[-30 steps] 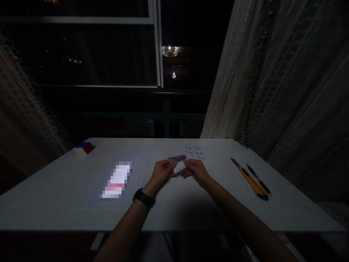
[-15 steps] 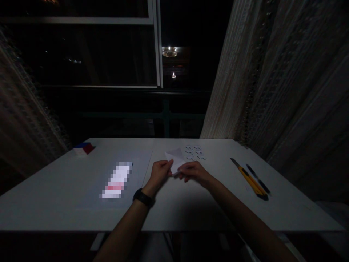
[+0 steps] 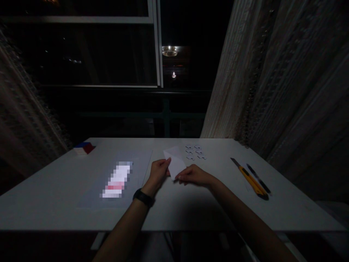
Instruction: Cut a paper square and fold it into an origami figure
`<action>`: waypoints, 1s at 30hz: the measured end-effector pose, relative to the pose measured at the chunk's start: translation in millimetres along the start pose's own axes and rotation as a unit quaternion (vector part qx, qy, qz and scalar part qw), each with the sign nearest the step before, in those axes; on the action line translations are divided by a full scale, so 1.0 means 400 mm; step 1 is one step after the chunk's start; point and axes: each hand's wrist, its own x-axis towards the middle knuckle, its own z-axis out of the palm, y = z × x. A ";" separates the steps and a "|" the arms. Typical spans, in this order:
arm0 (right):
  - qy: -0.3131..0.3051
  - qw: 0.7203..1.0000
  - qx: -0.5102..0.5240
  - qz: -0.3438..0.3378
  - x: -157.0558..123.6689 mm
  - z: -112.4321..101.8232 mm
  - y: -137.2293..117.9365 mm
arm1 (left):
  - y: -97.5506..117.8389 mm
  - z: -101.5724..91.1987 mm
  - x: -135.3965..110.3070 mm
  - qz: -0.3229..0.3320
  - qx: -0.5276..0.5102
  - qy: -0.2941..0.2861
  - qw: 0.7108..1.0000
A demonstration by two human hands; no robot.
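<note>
A small folded piece of white paper is held up between my two hands over the middle of the white table. My left hand, with a dark watch at the wrist, pinches its left edge, thumb on top. At the lower right corner, my right hand grips the paper between thumb and fingers. Just beyond my right hand, several small dark-marked pieces lie in two columns; what they are is too dim to tell.
A yellow utility knife with its blade out lies at the right beside a dark pen. On the left, a bright blurred rectangle lies on a large pale sheet. A cube with blue, red and white faces stands far left.
The paper has turned to show more of its flat face, its lower corner now lower. My right hand has shifted slightly down along its edge; my left hand has hardly moved.
</note>
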 end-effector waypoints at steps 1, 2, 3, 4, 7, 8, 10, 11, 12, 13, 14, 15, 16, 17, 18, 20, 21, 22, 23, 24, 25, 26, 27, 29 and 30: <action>0.006 1.000 0.004 0.000 0.001 0.000 0.001 | 0.000 0.000 0.000 -0.001 -0.007 -0.005 1.000; 0.013 1.000 0.007 0.001 0.001 0.000 0.003 | -0.001 0.001 -0.001 -0.004 -0.013 -0.012 1.000; 0.022 1.000 0.007 0.001 0.003 0.001 0.005 | -0.001 0.001 -0.002 -0.006 -0.020 -0.020 1.000; 0.034 0.999 0.007 0.000 0.004 0.002 0.006 | -0.001 0.002 -0.003 -0.010 -0.024 -0.029 0.999; 0.064 0.998 0.003 0.004 0.008 0.003 0.011 | -0.001 0.005 -0.004 -0.022 -0.021 -0.056 0.998; 0.070 0.998 0.004 0.006 0.009 0.003 0.011 | -0.001 0.005 -0.005 -0.027 -0.017 -0.057 0.998; 0.073 0.997 0.009 0.011 0.010 0.002 0.011 | 0.000 0.007 -0.006 -0.036 -0.014 -0.045 0.998; 0.072 0.997 0.013 0.011 0.010 0.001 0.011 | 0.001 0.007 -0.007 -0.039 -0.018 -0.038 0.998; 0.071 0.997 0.017 0.009 0.010 0.000 0.011 | 0.001 0.008 -0.008 -0.040 -0.026 -0.035 0.998; 0.073 0.997 0.020 0.007 0.010 -0.001 0.012 | 0.002 0.008 -0.009 -0.040 -0.033 -0.036 0.998; 0.080 0.997 0.022 0.004 0.010 -0.002 0.013 | 0.003 0.009 -0.010 -0.039 -0.040 -0.040 0.998; 0.091 0.996 0.024 0.002 0.011 -0.003 0.016 | 0.004 0.010 -0.011 -0.040 -0.043 -0.044 0.997; 0.107 0.994 0.026 0.002 0.012 -0.004 0.019 | 0.005 0.011 -0.011 -0.041 -0.042 -0.048 0.997; 0.123 0.992 0.029 0.002 0.014 -0.004 0.023 | 0.006 0.011 -0.012 -0.041 -0.040 -0.052 0.997; 0.140 0.990 0.035 0.002 0.017 -0.003 0.028 | 0.006 0.012 -0.012 -0.041 -0.037 -0.060 0.997; 0.176 0.983 0.046 0.001 0.023 -0.002 0.035 | 0.004 0.012 -0.013 -0.042 -0.026 -0.083 0.995; 0.196 0.979 0.050 -0.002 0.026 0.000 0.037 | 0.003 0.012 -0.013 -0.045 -0.021 -0.097 0.994; 0.216 0.975 0.053 -0.006 0.029 0.002 0.037 | 0.001 0.012 -0.013 -0.051 -0.016 -0.111 0.992; 0.234 0.971 0.054 -0.011 0.032 0.004 0.037 | -0.001 0.011 -0.013 -0.058 -0.011 -0.123 0.991; 0.250 0.967 0.053 -0.014 0.034 0.007 0.036 | -0.002 0.012 -0.014 -0.064 -0.007 -0.131 0.989; 0.263 0.963 0.052 -0.016 0.036 0.010 0.035 | -0.004 0.012 -0.015 -0.066 -0.006 -0.137 0.988; 0.273 0.960 0.052 -0.017 0.038 0.013 0.035 | -0.006 0.013 -0.017 -0.067 -0.008 -0.140 0.988; 0.282 0.958 0.052 -0.018 0.039 0.015 0.035 | -0.007 0.015 -0.018 -0.066 -0.009 -0.140 0.988; 0.297 0.953 0.051 -0.021 0.042 0.021 0.036 | -0.009 0.019 -0.022 -0.070 -0.012 -0.140 0.988; 0.306 0.951 0.047 -0.025 0.043 0.023 0.037 | -0.010 0.021 -0.023 -0.074 -0.014 -0.141 0.987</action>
